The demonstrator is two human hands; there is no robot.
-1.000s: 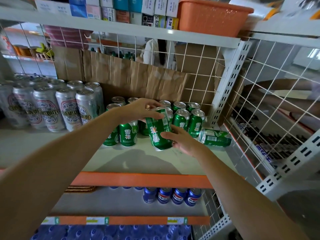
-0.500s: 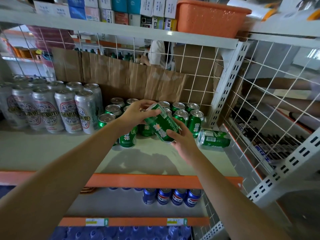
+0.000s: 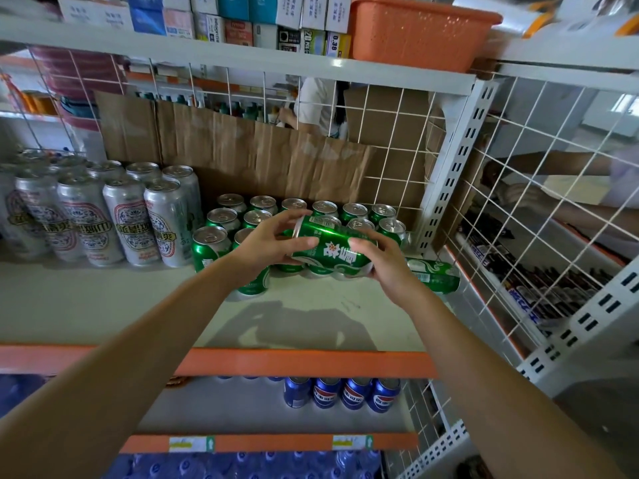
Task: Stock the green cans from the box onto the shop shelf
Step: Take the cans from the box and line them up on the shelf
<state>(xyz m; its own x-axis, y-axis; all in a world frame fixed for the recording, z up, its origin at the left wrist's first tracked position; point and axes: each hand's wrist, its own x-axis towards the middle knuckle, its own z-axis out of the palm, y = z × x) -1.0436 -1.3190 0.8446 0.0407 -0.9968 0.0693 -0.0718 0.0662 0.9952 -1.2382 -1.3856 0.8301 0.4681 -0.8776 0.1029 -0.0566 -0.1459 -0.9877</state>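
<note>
Green can (image 3: 332, 247) lies sideways at mid-frame, just above the shelf (image 3: 103, 305). My left hand (image 3: 266, 243) curls its grip round the top end and my right hand (image 3: 383, 261) wraps the base. Behind it I see several rows of standing green cans (image 3: 352, 210), so I judge stocking well underway. One fallen can (image 3: 435, 274) right of centre needs righting. The box is out of view.

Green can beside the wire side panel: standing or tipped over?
Tipped over. The green can lies on its side on the shelf, unlike the upright cans nearby.
</note>
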